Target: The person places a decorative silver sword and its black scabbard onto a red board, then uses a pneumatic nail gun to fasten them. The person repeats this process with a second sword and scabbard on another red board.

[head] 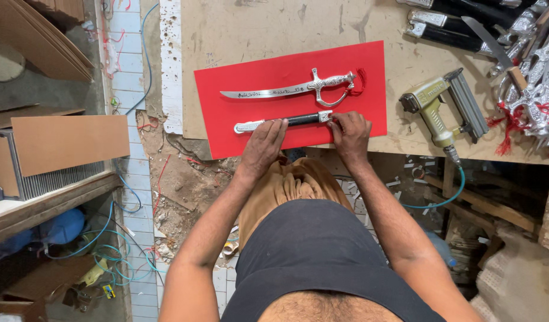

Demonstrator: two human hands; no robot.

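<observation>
a: where's the black scabbard (284, 121)?
b: flat on the red board (369, 59), just below the small curved sword (289, 90). left hand (263, 145) presses fingertips on its silver tip end; right hand (349, 132) pinches the collar end.
a: handling?
b: probably light, stiff, slick finish. hold the metal ends. nail gun (441, 107) lies to the right.

One view only, from a camera on the person's head, looking almost straight down past the torso and both forearms. The table (256, 24) fills the upper part of the picture, its near edge running across the middle; below that edge the view drops to the floor (137, 226) and the person's lap. The left hand (263, 143) and right hand (349, 132) sit near the centre, at arm's length from the lens.
</observation>
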